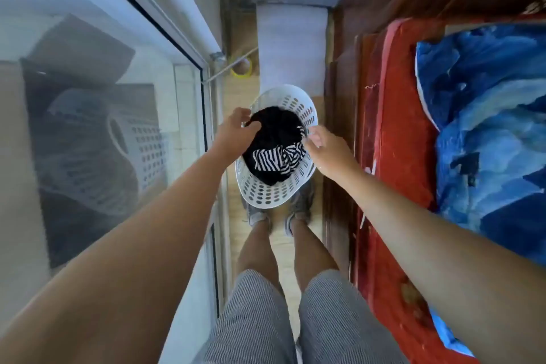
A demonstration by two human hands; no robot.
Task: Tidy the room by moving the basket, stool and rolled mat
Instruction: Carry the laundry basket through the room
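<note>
Both bare arms reach straight forward and down. The left hand [236, 130] at 10 o'clock and the right hand [326, 151] at 2 o'clock have their fingers curled closed.

Both forearms are bare, with no sleeve, watch or band showing anywhere along them, and the left hand [235, 127] and right hand [326, 146] carry no gloves or rings that can be made out. The person wears loose knee-length shorts of finely striped grey-and-white cloth [331, 316]. Below bare shins sit grey lace-up trainers with pale soles [258, 216], partly hidden.
</note>
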